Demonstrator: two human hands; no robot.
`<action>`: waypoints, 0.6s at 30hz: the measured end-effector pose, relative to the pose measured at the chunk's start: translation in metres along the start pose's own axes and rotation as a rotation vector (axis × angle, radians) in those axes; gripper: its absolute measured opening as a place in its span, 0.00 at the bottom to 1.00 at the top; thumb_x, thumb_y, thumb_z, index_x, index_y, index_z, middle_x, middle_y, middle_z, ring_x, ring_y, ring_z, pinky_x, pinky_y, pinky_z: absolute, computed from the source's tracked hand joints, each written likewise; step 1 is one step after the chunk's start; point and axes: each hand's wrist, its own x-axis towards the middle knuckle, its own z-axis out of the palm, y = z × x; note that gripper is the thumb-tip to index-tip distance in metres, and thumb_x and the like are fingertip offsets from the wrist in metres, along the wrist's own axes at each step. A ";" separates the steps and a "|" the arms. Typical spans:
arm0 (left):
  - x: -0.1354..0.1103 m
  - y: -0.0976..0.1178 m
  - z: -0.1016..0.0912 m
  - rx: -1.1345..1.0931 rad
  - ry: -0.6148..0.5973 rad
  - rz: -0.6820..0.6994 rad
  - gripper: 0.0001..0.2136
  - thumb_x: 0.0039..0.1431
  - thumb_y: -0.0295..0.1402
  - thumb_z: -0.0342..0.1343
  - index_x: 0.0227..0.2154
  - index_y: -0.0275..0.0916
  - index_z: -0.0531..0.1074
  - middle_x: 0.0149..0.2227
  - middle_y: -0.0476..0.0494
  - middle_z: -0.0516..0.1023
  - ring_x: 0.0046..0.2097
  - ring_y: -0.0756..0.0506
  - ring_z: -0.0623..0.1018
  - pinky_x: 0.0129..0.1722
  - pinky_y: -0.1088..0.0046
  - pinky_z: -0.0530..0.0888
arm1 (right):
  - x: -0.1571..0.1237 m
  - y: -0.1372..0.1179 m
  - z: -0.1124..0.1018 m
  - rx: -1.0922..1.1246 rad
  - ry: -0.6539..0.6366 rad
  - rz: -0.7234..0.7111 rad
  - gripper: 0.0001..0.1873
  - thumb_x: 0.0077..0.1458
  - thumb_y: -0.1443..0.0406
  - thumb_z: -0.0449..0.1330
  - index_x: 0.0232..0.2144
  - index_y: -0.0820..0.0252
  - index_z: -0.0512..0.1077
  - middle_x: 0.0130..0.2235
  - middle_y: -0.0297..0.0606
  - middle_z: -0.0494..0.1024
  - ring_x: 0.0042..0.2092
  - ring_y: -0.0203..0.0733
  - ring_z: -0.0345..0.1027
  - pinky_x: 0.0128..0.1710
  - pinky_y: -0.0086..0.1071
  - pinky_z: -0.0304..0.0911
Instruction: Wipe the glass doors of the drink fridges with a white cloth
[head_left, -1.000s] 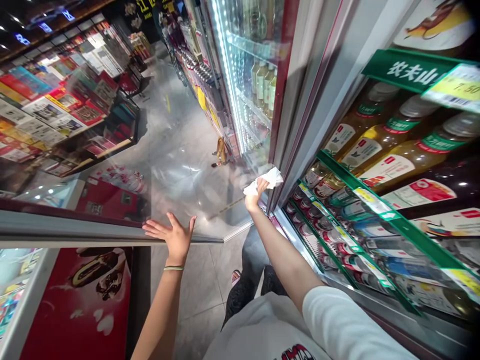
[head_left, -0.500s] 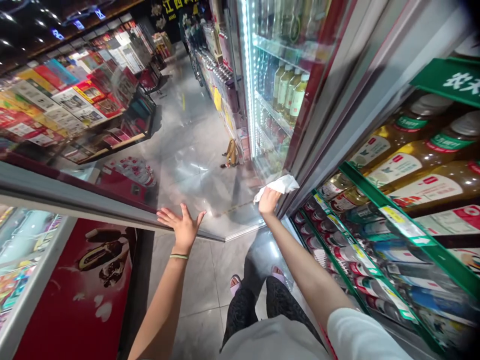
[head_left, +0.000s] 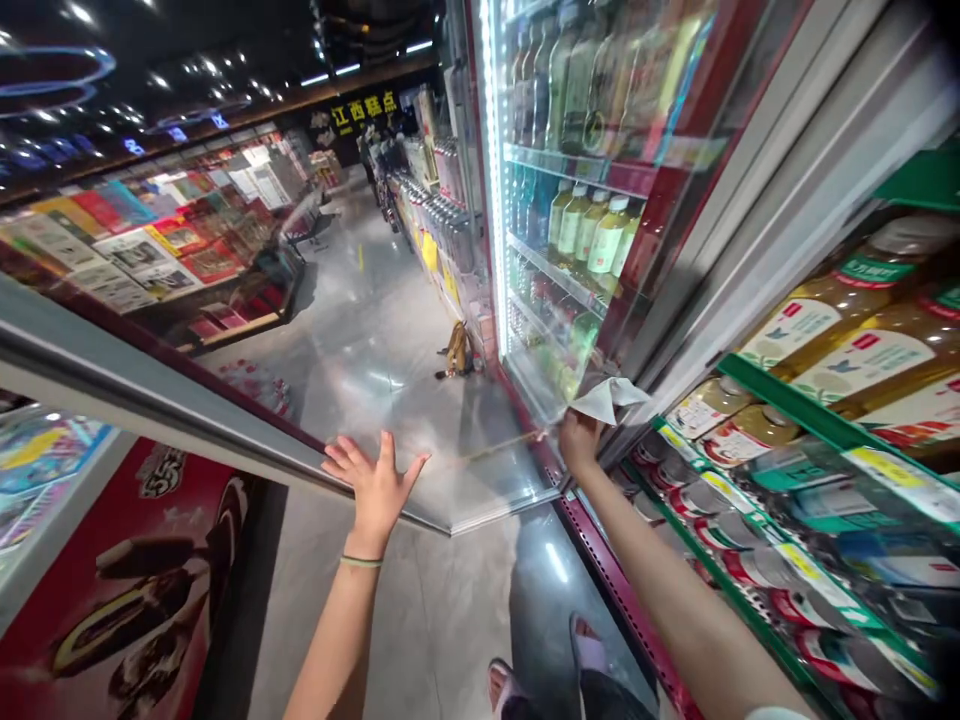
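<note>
My left hand [head_left: 377,484] lies flat with fingers spread against the open glass door [head_left: 390,380] of a drinks cooler, near the door's lower edge; a green band sits on its wrist. My right hand [head_left: 579,440] is closed on a white cloth [head_left: 607,399] and presses it against the glass close to the door's hinge side, beside the grey cooler frame [head_left: 757,230].
Cooler shelves [head_left: 817,430] at the right hold bottles and cans behind green price rails. A red ice-cream freezer [head_left: 127,590] stands at the lower left. Through the glass I see an aisle, more lit coolers [head_left: 570,230] and a stand of goods [head_left: 172,250]. My sandalled feet [head_left: 540,680] stand on grey tiles.
The view has tipped upward and the door sits lower in it. My right hand with the cloth has slid right and down along the glass; my left hand stays flat on the door.
</note>
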 end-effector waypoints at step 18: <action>-0.003 -0.032 0.023 0.025 0.295 0.273 0.39 0.46 0.54 0.71 0.61 0.48 0.71 0.76 0.41 0.39 0.74 0.24 0.34 0.68 0.32 0.33 | 0.025 0.032 0.013 -0.279 0.102 -0.575 0.25 0.55 0.52 0.56 0.53 0.43 0.78 0.44 0.45 0.78 0.54 0.64 0.67 0.60 0.66 0.52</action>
